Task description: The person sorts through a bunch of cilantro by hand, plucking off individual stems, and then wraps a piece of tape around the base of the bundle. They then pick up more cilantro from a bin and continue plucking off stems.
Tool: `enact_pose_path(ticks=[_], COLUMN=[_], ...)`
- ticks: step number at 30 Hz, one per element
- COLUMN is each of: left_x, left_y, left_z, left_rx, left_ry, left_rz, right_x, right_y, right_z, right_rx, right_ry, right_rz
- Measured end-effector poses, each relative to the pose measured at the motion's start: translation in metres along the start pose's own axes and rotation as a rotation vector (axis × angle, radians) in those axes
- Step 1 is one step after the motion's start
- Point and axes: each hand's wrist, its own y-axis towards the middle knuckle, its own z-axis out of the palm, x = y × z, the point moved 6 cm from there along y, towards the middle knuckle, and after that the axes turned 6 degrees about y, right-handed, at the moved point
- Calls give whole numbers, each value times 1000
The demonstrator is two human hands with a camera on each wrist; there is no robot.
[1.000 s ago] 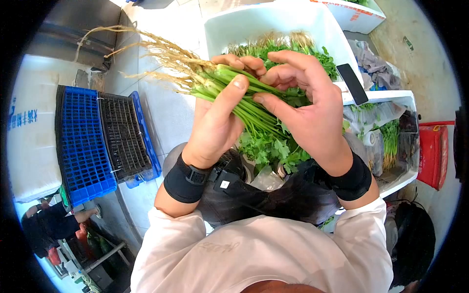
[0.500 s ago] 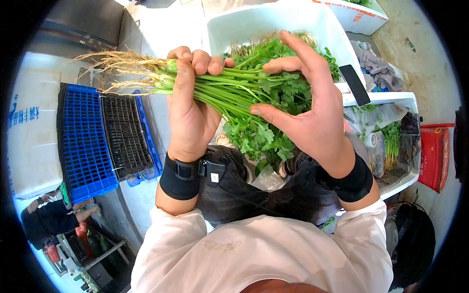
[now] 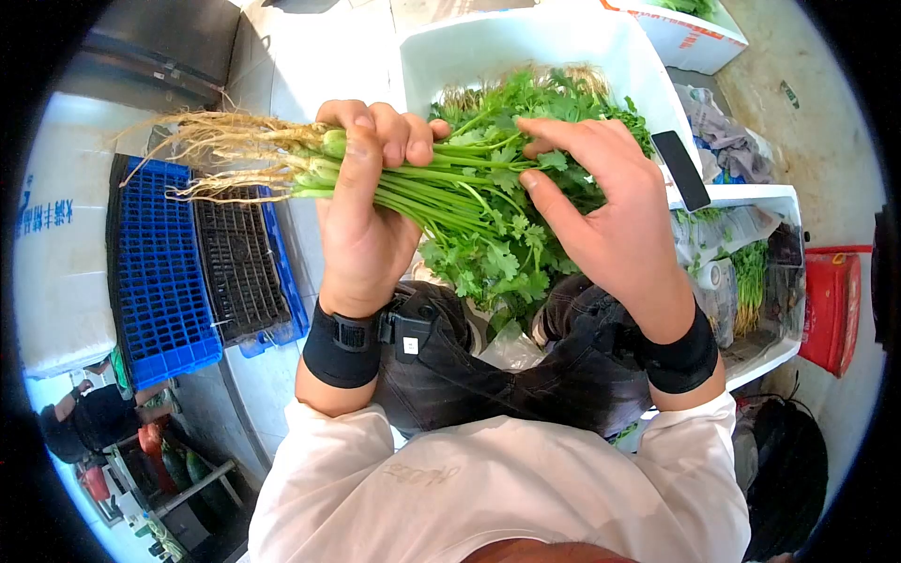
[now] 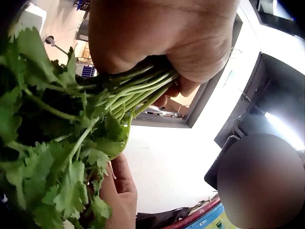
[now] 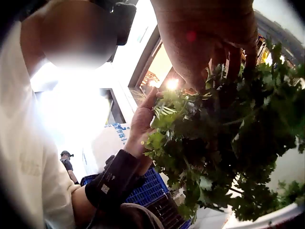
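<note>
A bunch of leafy greens (image 3: 441, 202) with long pale roots (image 3: 225, 141) lies sideways across the head view, roots to the left. My left hand (image 3: 361, 202) grips its stems just beside the roots, thumb on the near side and fingers curled over the far side. At the leafy end my right hand (image 3: 619, 206) touches the stems and leaves with thumb and fingers spread. In the right wrist view the leaves (image 5: 224, 129) hang below that hand's fingers (image 5: 233, 64). The left wrist view shows the stems (image 4: 138, 93) passing under my left hand (image 4: 162, 38).
A white foam box (image 3: 422, 56) with more rooted greens stands beyond the hands. A phone (image 3: 681, 171) rests at its right edge, beside a second foam box (image 3: 793, 281). Blue crate (image 3: 169, 281) and black crate (image 3: 239, 263) stand at left; a red container (image 3: 831, 314) is far right.
My left hand has moved left and wrapped round the stems, and the bunch has turned from slanting to nearly level. My right hand left the stems, spread its fingers, and came back onto the leafy part.
</note>
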Motion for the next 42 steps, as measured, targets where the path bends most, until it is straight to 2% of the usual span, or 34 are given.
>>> enact_pose_path(ticks=[15,21,23,27,29,42], left_x=[-14,-13,-12,-8,-7,-2], left_y=[-2,-3,-5,-7,-9,-12], left_z=[-4,0,3,17,21,23], left_rx=[-78,19,51,118,117,76], left_ry=[309,300,302,308,322,404], left_rz=[214,206,194,176,173,265], right_x=[8,-2,5,4,8,2], right_y=[1,-6,-2,-3,-4,-9], right_z=[1,8,4,6,11,16], right_rx=[80,73,-12,-10,70,50], right_ry=[74,141,76,117,158,103], right_rz=[8,157,6,-1,-65,-10])
